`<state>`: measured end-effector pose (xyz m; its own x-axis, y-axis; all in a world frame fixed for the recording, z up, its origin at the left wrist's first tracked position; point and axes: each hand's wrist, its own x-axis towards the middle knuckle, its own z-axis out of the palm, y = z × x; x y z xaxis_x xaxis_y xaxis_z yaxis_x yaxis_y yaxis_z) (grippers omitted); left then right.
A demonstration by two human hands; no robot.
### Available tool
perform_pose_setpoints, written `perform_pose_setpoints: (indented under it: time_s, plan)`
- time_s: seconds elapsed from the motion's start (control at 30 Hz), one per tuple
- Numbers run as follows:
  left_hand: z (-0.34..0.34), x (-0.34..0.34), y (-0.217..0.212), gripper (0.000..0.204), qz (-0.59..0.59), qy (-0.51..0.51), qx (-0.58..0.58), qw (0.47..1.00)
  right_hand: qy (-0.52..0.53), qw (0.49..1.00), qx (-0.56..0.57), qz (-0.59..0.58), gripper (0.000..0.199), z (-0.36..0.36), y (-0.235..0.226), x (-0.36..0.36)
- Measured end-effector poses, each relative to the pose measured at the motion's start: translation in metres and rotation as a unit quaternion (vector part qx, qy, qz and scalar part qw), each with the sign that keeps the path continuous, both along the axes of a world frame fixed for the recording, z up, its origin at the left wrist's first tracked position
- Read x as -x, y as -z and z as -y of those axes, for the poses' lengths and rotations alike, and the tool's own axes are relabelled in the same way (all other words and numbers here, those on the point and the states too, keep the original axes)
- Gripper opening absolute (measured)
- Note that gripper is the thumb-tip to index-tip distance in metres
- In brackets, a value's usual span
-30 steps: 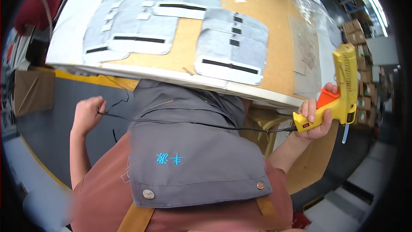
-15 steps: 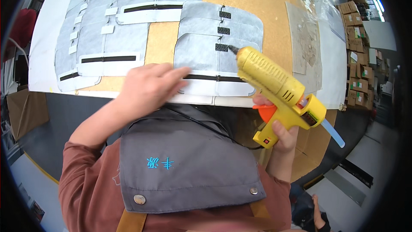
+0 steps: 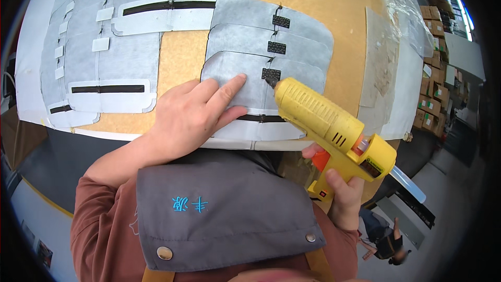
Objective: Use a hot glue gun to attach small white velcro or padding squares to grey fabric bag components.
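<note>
My right hand (image 3: 345,193) is wrapped round the grip of a yellow hot glue gun (image 3: 321,107), a finger at its red-orange trigger (image 3: 320,161). A translucent glue stick (image 3: 408,184) pokes out of its back end. The dark nozzle (image 3: 271,81) is at the lower edge of a small black textured patch (image 3: 271,72); whether they touch I cannot tell. This patch lies on the nearest of several overlapping grey fabric panels (image 3: 224,68). My left hand (image 3: 190,107) rests palm down on that panel, thumb and forefinger spread, nothing held. Below them runs a black strip (image 3: 263,118) along a white band.
More grey panels (image 3: 135,55) with white tabs (image 3: 100,44) and black strips cover the table's left side. Brown board (image 3: 347,36) shows between the pieces. Clear plastic film (image 3: 402,10) lies far right. Stacked cartons (image 3: 429,83) stand beyond, and another person (image 3: 383,237) is at lower right.
My left hand has moved farther onto the panel and its fingers have spread. The glue gun's nozzle has come down to the nearest patch's lower edge. The whole view has shifted slightly.
</note>
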<state>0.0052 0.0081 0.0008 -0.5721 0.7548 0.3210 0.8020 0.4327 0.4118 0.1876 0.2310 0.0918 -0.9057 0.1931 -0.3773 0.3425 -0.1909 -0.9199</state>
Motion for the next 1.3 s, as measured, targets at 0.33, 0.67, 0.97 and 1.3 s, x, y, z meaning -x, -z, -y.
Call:
perform_pose_setpoints:
  time_s: [0.33,0.67,0.97,1.3]
  plan:
    - [-0.008,0.015,-0.002,0.057,0.005,0.009,0.026,1.0,0.043,0.999,-0.022,0.008,0.059,0.002,0.008,-0.009]
    - [-0.003,0.008,-0.005,0.058,0.01,0.043,0.039,0.998,0.094,0.995,0.021,0.024,0.061,0.019,0.007,-0.008]
    - [0.003,0.005,0.0,0.056,0.012,0.064,0.022,0.998,0.088,0.996,0.002,0.016,0.058,0.022,0.011,-0.008]
    - [0.004,0.011,0.0,0.063,0.037,0.028,-0.011,0.999,0.078,0.997,-0.006,0.026,0.057,0.025,0.009,-0.003]
